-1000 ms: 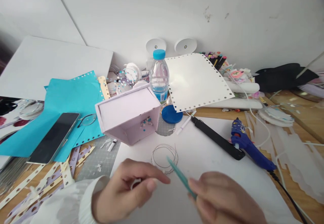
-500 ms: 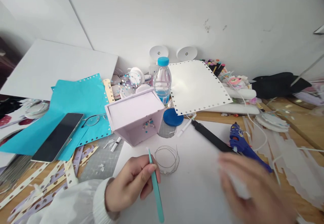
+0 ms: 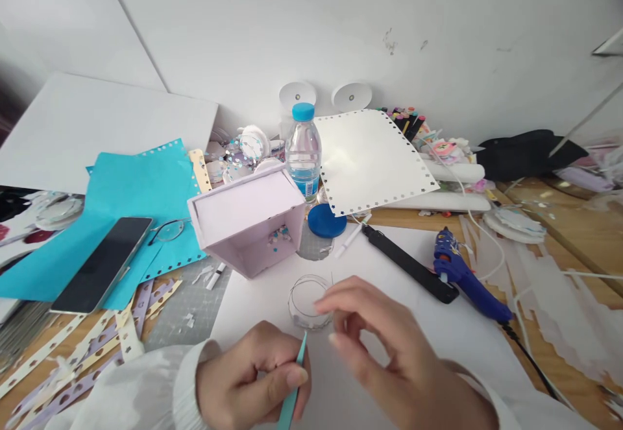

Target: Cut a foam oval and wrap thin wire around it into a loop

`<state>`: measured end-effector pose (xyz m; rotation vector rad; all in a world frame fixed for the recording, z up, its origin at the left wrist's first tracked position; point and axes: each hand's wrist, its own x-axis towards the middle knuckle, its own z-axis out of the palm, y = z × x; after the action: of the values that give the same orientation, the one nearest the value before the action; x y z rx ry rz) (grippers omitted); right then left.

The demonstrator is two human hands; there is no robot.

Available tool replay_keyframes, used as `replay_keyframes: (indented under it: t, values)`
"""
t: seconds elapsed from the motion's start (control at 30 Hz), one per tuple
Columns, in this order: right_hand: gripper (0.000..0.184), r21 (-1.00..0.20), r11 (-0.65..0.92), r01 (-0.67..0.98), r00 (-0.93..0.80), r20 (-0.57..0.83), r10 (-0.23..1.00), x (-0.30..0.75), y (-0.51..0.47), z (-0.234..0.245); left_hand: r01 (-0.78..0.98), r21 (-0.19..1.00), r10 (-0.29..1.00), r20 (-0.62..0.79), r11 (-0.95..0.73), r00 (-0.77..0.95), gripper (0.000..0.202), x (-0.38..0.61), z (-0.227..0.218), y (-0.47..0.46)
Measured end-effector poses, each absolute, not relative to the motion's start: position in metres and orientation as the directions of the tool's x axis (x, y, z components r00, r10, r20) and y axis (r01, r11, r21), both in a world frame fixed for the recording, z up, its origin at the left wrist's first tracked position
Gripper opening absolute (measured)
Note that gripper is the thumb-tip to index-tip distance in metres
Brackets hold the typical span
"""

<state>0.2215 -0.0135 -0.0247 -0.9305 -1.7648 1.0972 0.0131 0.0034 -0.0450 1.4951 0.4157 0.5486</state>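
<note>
My left hand [image 3: 257, 378] is closed around turquoise tweezers [image 3: 291, 401], whose tip points up and away from me. Just right of it hovers my right hand [image 3: 389, 352], thumb and fingers apart, with nothing visible between them. Its fingertips overlap the right side of a loose coil of thin wire [image 3: 296, 313] lying on a white sheet [image 3: 360, 268]. Behind the coil stands a pale lilac open-fronted box [image 3: 248, 216], tilted in view, with small blue and pink confetti inside.
A water bottle [image 3: 304, 151] and a blue round lid [image 3: 327, 221] stand behind the box. Rightward lie a black bar-shaped tool [image 3: 409, 264] and a blue glue gun [image 3: 467, 281] with its cord. A phone [image 3: 102, 264] and glasses [image 3: 168, 231] rest on turquoise paper [image 3: 131, 183] at left.
My right hand has come in from the right, beside the glue gun, to the wire coil. My left hand, still holding the tweezers, has lowered slightly. The whole view has shifted a little.
</note>
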Motion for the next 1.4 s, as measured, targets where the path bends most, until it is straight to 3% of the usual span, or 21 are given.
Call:
replay_keyframes:
  t: [0.23,0.43,0.7,1.1,1.4]
  values:
    - [0.016,-0.994,0.098,0.05,-0.479,0.062,0.875,0.212,-0.016,-0.039,-0.056,0.998,0.515,0.052,-0.006,0.856,0.057,0.017,-0.047,0.001]
    - [0.008,-0.999,-0.036,-0.036,-0.357,-0.021,0.934,0.215,-0.013,-0.042,-0.041,0.999,0.504,0.024,0.024,0.863,0.055,0.016,-0.047,0.006]
    - [0.017,-0.951,-0.292,-0.105,-0.409,-0.226,0.884,0.218,-0.013,-0.048,-0.053,0.991,0.533,0.109,-0.12,0.839,0.05,0.013,-0.054,0.007]
    - [0.014,-0.932,-0.339,-0.129,-0.474,-0.242,0.846,0.215,-0.013,-0.047,-0.075,0.951,0.473,0.217,-0.3,0.854,0.035,0.011,-0.066,0.009]
    - [0.026,-0.874,-0.444,-0.197,-0.554,-0.274,0.786,0.214,-0.01,-0.052,-0.078,0.938,0.471,0.24,-0.338,0.849,0.044,0.013,-0.055,0.008]
